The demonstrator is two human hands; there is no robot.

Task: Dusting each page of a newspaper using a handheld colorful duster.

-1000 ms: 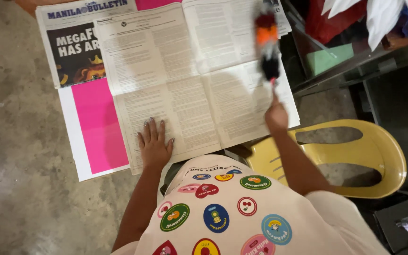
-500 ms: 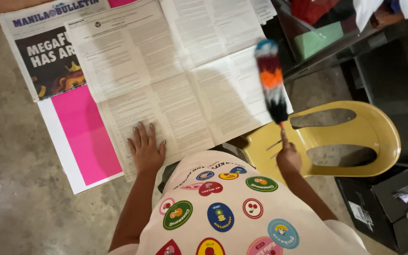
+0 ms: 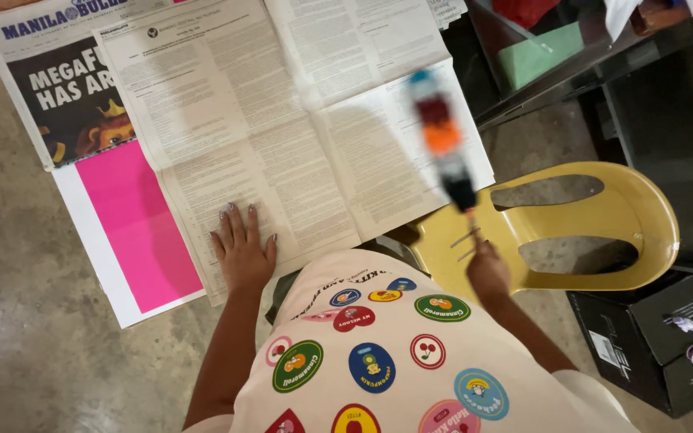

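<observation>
Above yellow chair [image 3: 603, 216], blurred multicoloured duster [image 3: 443, 140]

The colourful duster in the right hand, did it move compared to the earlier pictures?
Yes. The duster in the right hand has swung from the newspaper's far right corner back toward the person, nearer the yellow chair.

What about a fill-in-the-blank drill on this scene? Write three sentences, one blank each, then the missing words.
1. The left hand lies flat, palm down, on the spread ____.
2. The right hand grips the thin handle of a striped, blurred duster above a plastic chair of ____ colour.
3. Beside the newspaper, under the left hand's side, lies a sheet coloured bright ____.

Missing words: newspaper; yellow; pink
</observation>
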